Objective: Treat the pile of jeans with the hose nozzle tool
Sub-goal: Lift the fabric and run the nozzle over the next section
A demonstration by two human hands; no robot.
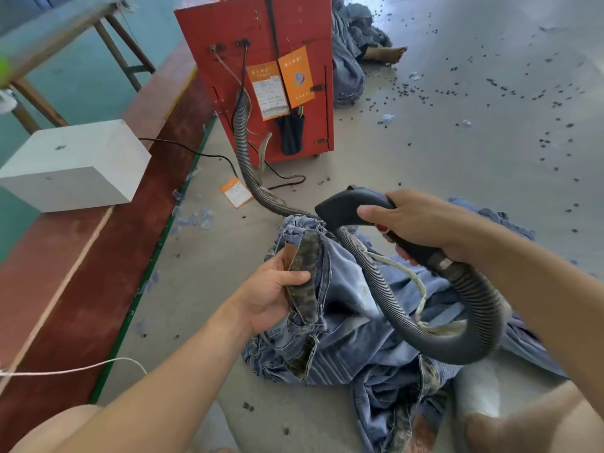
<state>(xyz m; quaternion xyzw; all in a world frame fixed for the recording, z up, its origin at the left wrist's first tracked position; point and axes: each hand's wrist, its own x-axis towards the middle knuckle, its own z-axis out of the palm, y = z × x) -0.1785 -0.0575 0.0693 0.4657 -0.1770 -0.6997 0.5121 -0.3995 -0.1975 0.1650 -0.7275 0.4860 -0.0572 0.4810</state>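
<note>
A pile of blue jeans (366, 351) lies on the grey floor in front of me. My left hand (274, 292) grips the camouflage-lined waistband (305, 273) of the top pair and holds it up. My right hand (421, 223) grips the black nozzle tool (343, 207), thumb along its side near a red button. The nozzle mouth points left, just above the raised waistband. A ribbed black hose (470, 322) loops from the handle over the jeans and runs back to the red machine (261, 53).
The red machine cabinet stands ahead with orange tags and cables. A white box (75, 165) sits on a red-brown platform at left. More jeans (349, 60) and a person's foot lie behind the machine. Dark specks litter the floor at right. My knees flank the pile.
</note>
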